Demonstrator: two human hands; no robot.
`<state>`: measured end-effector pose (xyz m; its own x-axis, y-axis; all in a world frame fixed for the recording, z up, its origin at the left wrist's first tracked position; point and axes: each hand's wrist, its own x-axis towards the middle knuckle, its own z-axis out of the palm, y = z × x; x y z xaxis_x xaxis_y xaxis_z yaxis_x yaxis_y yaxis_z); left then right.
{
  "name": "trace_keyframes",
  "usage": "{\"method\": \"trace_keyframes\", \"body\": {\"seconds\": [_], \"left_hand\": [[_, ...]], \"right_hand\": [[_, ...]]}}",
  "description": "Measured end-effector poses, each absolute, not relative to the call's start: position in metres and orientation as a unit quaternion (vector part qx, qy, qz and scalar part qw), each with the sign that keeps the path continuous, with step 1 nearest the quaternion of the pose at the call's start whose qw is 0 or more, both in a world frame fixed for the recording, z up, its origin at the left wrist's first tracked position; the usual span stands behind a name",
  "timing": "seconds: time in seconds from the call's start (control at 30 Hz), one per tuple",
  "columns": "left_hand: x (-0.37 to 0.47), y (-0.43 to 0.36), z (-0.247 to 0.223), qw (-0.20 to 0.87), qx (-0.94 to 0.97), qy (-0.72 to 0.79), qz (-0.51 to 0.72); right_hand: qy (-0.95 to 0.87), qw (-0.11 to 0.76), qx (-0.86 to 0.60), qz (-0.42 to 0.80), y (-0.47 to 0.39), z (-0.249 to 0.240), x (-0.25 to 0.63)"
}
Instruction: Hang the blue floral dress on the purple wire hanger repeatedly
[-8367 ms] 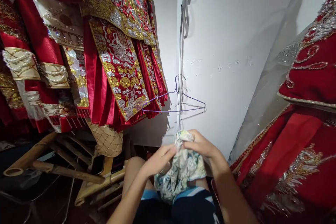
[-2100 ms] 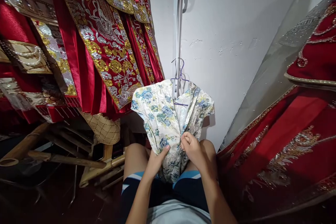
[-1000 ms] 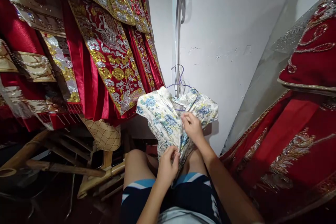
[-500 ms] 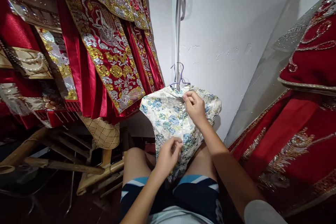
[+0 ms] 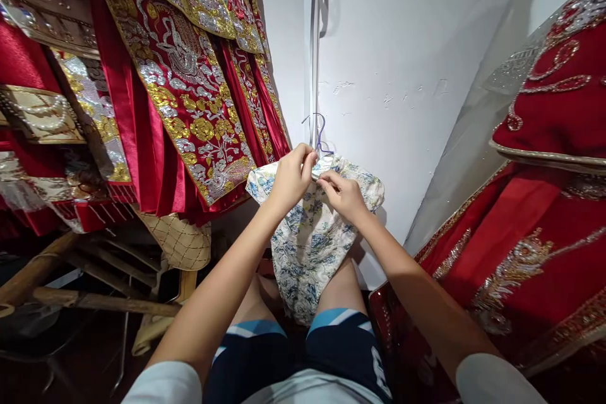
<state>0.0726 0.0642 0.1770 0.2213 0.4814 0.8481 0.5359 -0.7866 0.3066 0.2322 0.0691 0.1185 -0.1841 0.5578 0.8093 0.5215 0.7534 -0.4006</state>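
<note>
Wire hanger (image 5: 320, 136) mostly hidden inside floral dress (image 5: 310, 246), collar behind both hands.

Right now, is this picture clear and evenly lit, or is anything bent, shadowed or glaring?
Head view: the hands and the blue-flowered white satin garment are sharp; the white wall is brightly lit, with the garment's shadow falling on it to the right; the lower left corner around the wooden poles is dark; the red gold-embroidered robes catch small glints; straight edges splay outward from wide-angle distortion.
</note>
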Motion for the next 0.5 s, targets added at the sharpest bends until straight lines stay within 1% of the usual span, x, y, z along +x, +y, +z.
{"method": "trace_keyframes", "body": {"seconds": [0.17, 0.23, 0.37, 0.43, 0.5], "left_hand": [[0.056, 0.068, 0.176, 0.008, -0.860, -0.298, -0.414], [0.054, 0.073, 0.170, -0.007, -0.868, -0.289, -0.404], [0.063, 0.078, 0.164, -0.064, -0.826, -0.304, -0.471], [0.068, 0.080, 0.167, -0.098, -0.794, -0.304, -0.518], [0.067, 0.084, 0.174, -0.125, -0.748, -0.296, -0.580]], "right_hand": [[-0.728, 0.595, -0.337, 0.047, 0.070, 0.118, 0.234], [-0.728, 0.597, -0.334, 0.044, 0.068, 0.123, 0.233], [-0.745, 0.566, -0.354, -0.008, 0.073, 0.125, 0.231], [-0.757, 0.541, -0.365, -0.038, 0.082, 0.117, 0.228], [-0.777, 0.513, -0.362, -0.041, 0.089, 0.100, 0.225]]}}
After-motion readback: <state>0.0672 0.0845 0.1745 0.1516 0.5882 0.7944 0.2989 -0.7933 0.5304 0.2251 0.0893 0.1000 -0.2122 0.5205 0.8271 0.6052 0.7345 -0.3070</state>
